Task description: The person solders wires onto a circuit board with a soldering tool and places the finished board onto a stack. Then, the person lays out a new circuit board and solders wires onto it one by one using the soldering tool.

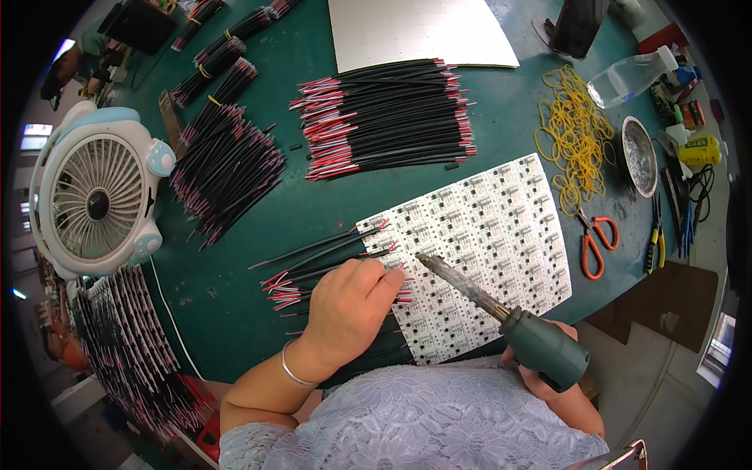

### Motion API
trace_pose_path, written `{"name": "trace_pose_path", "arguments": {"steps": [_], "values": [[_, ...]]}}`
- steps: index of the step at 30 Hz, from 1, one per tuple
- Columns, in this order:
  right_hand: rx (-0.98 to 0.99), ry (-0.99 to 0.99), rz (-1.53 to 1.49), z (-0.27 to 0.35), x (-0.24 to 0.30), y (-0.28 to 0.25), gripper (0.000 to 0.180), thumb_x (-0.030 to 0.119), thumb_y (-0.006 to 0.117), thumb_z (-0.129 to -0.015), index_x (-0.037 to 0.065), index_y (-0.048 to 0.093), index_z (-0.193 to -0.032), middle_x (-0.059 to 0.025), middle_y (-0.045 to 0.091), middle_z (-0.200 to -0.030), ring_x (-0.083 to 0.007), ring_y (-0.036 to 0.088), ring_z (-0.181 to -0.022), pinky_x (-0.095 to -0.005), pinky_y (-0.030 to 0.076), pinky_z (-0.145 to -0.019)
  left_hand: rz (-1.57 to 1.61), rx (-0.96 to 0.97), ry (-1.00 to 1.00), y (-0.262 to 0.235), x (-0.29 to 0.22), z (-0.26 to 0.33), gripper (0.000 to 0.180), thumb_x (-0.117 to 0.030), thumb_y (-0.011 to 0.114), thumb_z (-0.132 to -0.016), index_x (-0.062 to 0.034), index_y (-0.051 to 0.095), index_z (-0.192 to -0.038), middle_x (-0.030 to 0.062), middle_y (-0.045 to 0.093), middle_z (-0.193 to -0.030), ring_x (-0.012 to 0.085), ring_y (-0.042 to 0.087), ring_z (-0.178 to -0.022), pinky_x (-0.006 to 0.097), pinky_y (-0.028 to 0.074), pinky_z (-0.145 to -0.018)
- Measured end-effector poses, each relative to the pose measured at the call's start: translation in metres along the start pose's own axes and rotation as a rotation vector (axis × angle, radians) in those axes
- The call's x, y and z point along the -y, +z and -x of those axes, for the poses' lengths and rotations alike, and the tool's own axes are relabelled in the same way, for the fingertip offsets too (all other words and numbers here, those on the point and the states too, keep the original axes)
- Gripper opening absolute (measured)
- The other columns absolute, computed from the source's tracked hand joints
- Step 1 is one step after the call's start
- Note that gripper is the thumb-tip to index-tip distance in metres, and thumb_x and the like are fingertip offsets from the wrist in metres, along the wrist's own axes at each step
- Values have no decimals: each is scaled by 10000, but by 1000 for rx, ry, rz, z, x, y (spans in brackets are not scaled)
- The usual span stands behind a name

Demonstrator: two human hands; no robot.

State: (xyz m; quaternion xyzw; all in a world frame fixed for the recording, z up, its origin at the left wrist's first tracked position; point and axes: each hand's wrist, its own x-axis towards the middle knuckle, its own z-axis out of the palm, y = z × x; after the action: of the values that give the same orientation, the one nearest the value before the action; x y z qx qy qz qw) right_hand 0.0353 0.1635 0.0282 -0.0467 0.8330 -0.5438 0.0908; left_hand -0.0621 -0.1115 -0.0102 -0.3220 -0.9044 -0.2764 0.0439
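My left hand (350, 307) is closed in a pinch at the left edge of a white circuit board panel (486, 235), its fingertips on a thin wire that they mostly cover. Several black-sleeved wires (313, 258) with red and white ends lie beside this hand, some of their tips on the panel's edge. In my right hand (540, 376) is a soldering iron (540, 345) with a dark green handle. Its dark, crusted tip hovers over or rests on the panel, just right of my left fingertips; I cannot tell which.
A white fan (98, 200) stands at the left. Farther back lie a wire pile (227, 168), a neat wire stack (392, 113) and a white sheet (415, 31). At the right are yellow rubber bands (572, 125), a bottle (630, 78), a metal bowl (640, 157) and orange-handled cutters (591, 247).
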Motion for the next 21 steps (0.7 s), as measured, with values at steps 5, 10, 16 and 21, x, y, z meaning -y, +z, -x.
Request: {"name": "trace_pose_path", "arguments": {"steps": [5,10,16,21], "values": [[29,-110,138,5,-7,1,261,158,575,-825,-27,589,-1007,-83,626,-728,-193,638,-590,-305,509,-594,47,-25,8,1,4,0,416,48,695,-538,-61,668,-939,64,553,-838,247,567,-733,351,477,-608],[86,-126,175,2,-3,-2,257,134,575,-818,-14,587,-1027,-70,628,-762,-177,646,-627,-310,502,-627,71,-23,9,2,4,0,395,62,685,-557,-62,670,-931,67,561,-847,246,574,-741,350,483,-619],[108,-145,147,0,-1,0,237,121,556,-832,-1,592,-1032,-55,636,-787,-165,649,-640,-320,494,-670,67,-27,27,3,6,0,368,52,684,-584,-61,668,-934,66,558,-843,246,575,-742,351,484,-621],[140,-128,148,0,0,-1,230,124,553,-842,3,594,-1034,-52,641,-804,-158,646,-634,-318,494,-658,41,-24,57,2,4,-1,326,35,671,-612,-49,662,-927,73,548,-833,247,572,-738,353,482,-622]]}}
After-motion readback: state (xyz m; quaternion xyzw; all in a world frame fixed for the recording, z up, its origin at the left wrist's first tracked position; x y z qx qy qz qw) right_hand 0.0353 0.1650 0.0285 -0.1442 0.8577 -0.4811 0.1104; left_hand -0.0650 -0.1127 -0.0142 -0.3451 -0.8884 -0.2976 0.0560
